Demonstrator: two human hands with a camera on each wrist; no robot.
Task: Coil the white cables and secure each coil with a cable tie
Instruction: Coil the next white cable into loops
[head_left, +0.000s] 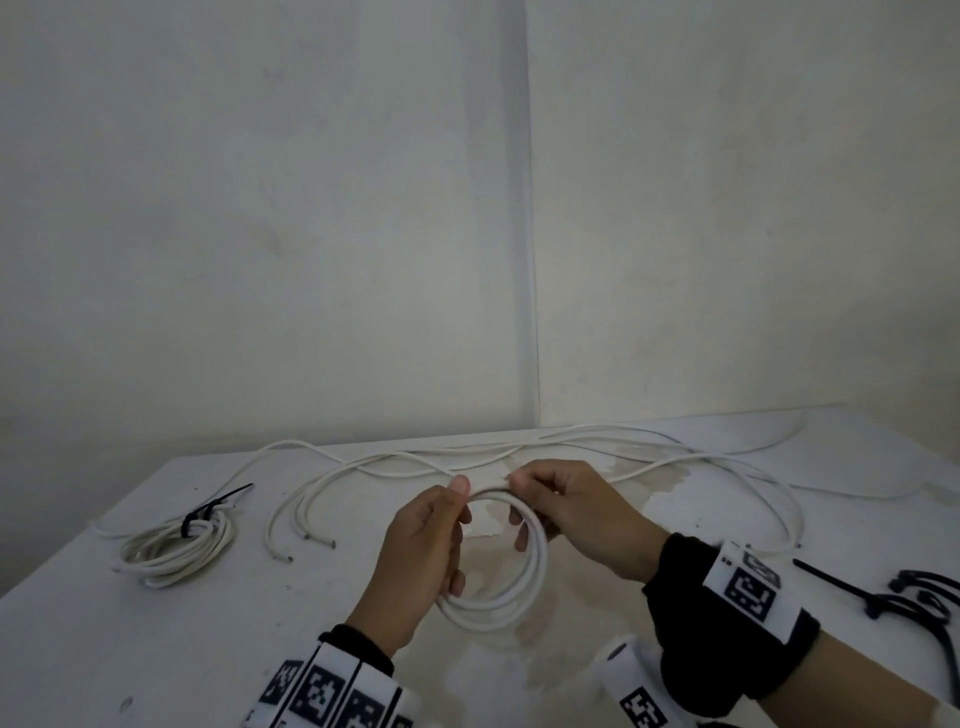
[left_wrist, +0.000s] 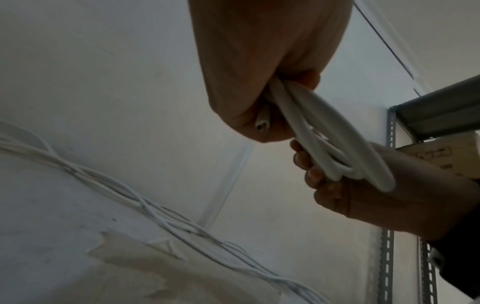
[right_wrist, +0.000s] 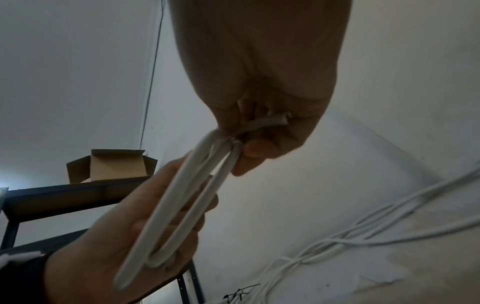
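Observation:
Both hands hold a white cable coil (head_left: 524, 577) above the table's middle. My left hand (head_left: 426, 540) grips the coil's left side, thumb up at its top. My right hand (head_left: 561, 504) pinches the top of the coil with thumb and fingers. In the left wrist view the coil (left_wrist: 337, 144) runs from my left hand (left_wrist: 259, 82) to my right hand (left_wrist: 363, 189), and a cut cable end (left_wrist: 261, 125) shows at the palm. In the right wrist view the coil (right_wrist: 182, 205) shows with a cable end (right_wrist: 283, 120) under the fingers. A tied coil (head_left: 176, 545) with a black tie (head_left: 208, 512) lies at left.
Loose white cables (head_left: 571, 441) trail along the white table (head_left: 156, 649) by the wall, with cut ends (head_left: 311, 543) at left-centre. Black cable ties (head_left: 909, 597) lie at the right edge. A metal shelf (right_wrist: 64, 195) bearing a cardboard box (right_wrist: 114, 166) stands beside the table.

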